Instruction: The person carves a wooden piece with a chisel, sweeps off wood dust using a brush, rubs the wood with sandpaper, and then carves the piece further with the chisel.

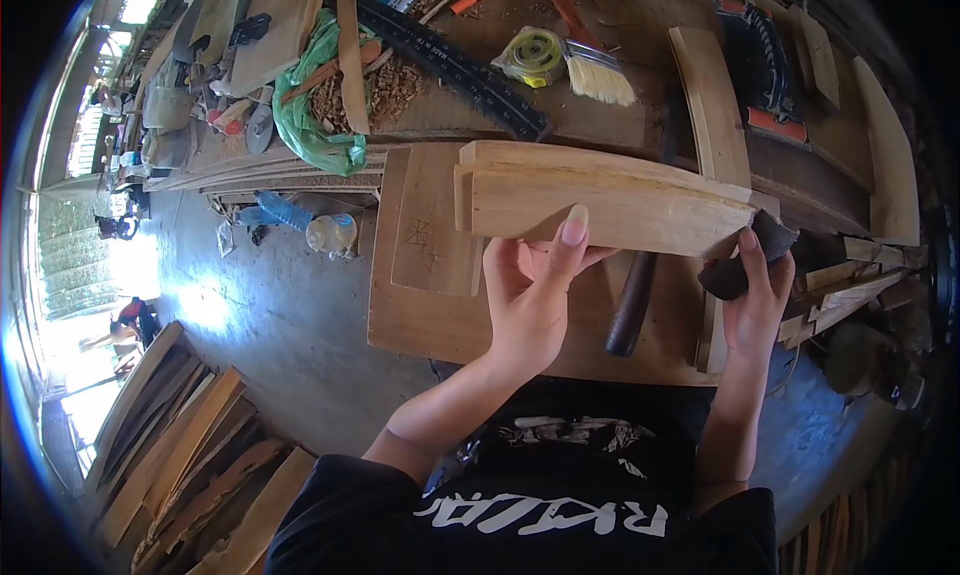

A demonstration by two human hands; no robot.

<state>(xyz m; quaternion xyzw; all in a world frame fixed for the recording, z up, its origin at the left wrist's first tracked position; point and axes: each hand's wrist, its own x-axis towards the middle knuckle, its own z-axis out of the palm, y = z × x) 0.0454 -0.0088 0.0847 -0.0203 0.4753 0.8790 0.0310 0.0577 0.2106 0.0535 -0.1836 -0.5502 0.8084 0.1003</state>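
My left hand [530,310] grips a pale, slightly curved wooden block [600,207] from below, thumb on its near face and fingers behind. At the block's right end, my right hand [755,310] pinches a folded dark sheet that looks like sandpaper [775,239]; it wraps round the end corner, touching the wood. Under the block, a tool's dark handle [632,310] lies on the workbench [430,327], its other end partly hidden. A flat board with pencilled marks [437,240] lies to the left of my left hand.
Behind the block are a tape measure [530,57], a paintbrush [597,73], a black ruler [450,60], a green plastic bag [300,125] with wood shavings, and a black tool with orange ends [768,70]. Wooden planks [195,440] are stacked on the floor at lower left.
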